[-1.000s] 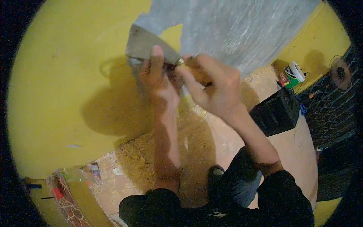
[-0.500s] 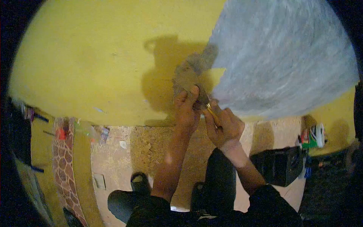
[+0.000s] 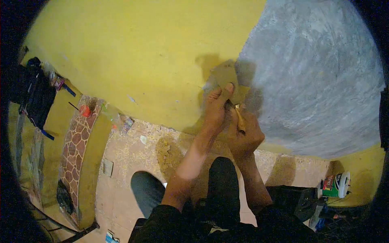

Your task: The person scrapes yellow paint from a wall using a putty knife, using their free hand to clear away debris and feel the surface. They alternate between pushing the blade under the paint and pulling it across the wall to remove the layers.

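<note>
My left hand (image 3: 218, 101) is closed on a flat grey-brown plate (image 3: 225, 74), thumb on its face, in front of the wall. The plate's exact kind is hard to tell. My right hand (image 3: 248, 131) is wrapped round a wooden-handled tool with a brass ferrule (image 3: 240, 117), perhaps a putty knife; its blade is hardly visible. Both hands are close together, the tool's ferrule just below the plate. Behind them the yellow wall (image 3: 142, 60) meets a large grey skimmed patch (image 3: 308, 77), and shadows of the hands fall across the border.
Flakes and crumbs litter the floor (image 3: 129, 162) at the wall's foot. To the right stand a black crate (image 3: 291, 198) and a white-and-green bucket (image 3: 336, 185). On the left are a stone-patterned ledge (image 3: 75, 158) with a red object (image 3: 85, 110) and a dark bag (image 3: 34, 93).
The view has shifted, showing more of the left side. Both hands now appear further right, by the edge of the grey patch. The tool's handle has turned more upright and its dark blade is less visible.
</note>
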{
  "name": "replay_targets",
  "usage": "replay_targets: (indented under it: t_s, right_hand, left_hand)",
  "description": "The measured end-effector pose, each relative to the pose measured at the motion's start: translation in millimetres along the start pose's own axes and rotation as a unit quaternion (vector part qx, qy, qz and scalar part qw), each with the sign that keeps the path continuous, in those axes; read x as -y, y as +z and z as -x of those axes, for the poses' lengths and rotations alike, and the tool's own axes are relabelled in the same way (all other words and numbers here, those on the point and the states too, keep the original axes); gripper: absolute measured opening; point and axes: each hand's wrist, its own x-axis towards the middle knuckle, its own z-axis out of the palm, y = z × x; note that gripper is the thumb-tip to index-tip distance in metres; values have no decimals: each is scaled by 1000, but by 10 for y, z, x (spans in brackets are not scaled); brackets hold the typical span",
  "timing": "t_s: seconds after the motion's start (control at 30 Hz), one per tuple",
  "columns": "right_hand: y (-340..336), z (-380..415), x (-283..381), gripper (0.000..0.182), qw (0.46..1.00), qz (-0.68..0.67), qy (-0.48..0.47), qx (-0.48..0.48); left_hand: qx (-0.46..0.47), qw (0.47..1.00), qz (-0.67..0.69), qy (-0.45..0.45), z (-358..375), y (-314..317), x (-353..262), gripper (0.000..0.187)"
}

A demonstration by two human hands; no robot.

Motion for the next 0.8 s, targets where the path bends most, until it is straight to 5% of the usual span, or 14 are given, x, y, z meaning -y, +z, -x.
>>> replay_targets:
  t_s: [0.13,0.23,0.33,0.43,0.8]
  right_hand:
    - [-145,77,-54,14,999,14,38,28]
    - [-76,-42,71,15,999,35,16,25]
    - [-148,3,61,16,999,37,25,2]
    - [-257,73,91,16,993,66,94,27]
    - [-432,-33,23,14,992,104,21,65]
  left_hand:
    - [-96,980,-169,-31,20,-33,298,23]
    - [-86,994,61,-12,22,208,-76,25]
    - [-72,990,-113,-51,87,120,136,27]
    - [-63,994,-31,-80,57,75,95,25]
    - [-69,995,24,-73,95,266,198,21]
